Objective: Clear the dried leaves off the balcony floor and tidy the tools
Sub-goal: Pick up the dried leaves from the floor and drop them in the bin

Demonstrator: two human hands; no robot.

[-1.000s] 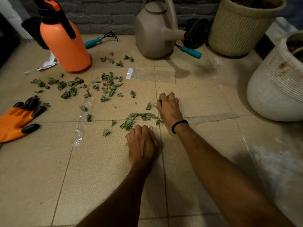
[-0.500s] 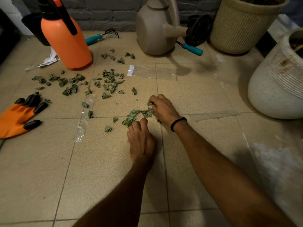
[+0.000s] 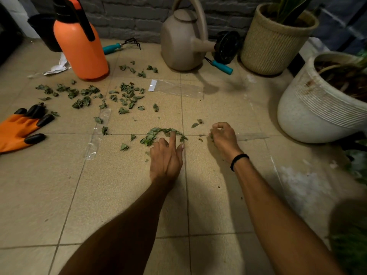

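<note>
Your left hand [image 3: 166, 157] lay flat on the balcony floor [image 3: 119, 195], fingers straight, its fingertips [image 3: 173, 136] touching the small arc of gathered dried leaves [image 3: 158, 132] at its 12 o'clock. Your right hand [image 3: 224, 138] sat apart at the arc's 3 o'clock, fingers curled over a scrap of green; whether it pinched that scrap, I cannot tell. More loose leaves [image 3: 127, 96] lay scattered at 11 o'clock, before the orange sprayer [image 3: 83, 50]. The orange glove [image 3: 17, 128] lay at 9 o'clock, the teal-handled rake [image 3: 115, 47] and watering can [image 3: 178, 40] by the wall at 12.
</note>
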